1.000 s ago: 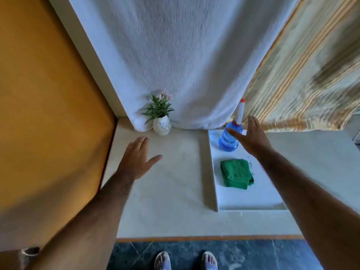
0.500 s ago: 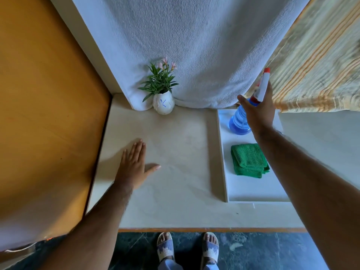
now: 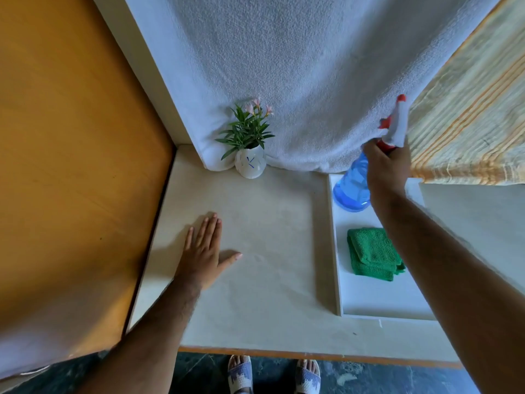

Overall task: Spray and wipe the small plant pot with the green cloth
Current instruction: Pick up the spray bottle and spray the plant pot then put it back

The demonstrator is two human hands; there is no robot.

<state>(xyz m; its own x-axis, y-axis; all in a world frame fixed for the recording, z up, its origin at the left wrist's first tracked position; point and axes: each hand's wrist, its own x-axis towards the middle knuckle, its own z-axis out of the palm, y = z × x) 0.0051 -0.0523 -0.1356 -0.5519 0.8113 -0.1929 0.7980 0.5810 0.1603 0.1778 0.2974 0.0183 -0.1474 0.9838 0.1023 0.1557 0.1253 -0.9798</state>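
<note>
Holding the spray bottle (image 3: 353,189) by its neck, my right hand (image 3: 386,169) has its fingers wrapped tight around the top, just under the red and white spray head. From the head view, the blue bottle looks tipped a bit, and I cannot tell if its bottom is touching the white tray (image 3: 377,305) or is just above it.

My left hand (image 3: 203,253) lies flat on the pale counter (image 3: 264,280). Its fingers are straight and close together, the thumb sticks out to the side, and it holds nothing.

The small plant pot (image 3: 250,165) stands upright at the back of the counter, right against the white towel (image 3: 284,81) that hangs behind it. It is white with little blue marks, and green leaves and pink flowers grow out of it. It is well apart from both my hands.

The green cloth (image 3: 372,254) lies folded on the tray, near the bottle, and no one is touching it.

I think I am at the start: picking up the bottle. Next I need to carry it over to the left, point the nozzle at the pot, and squeeze the trigger. The pot looks light, so my free hand may need to steady it.

I see no words or brand names anywhere. The blue marks on the pot are only lines.
</note>
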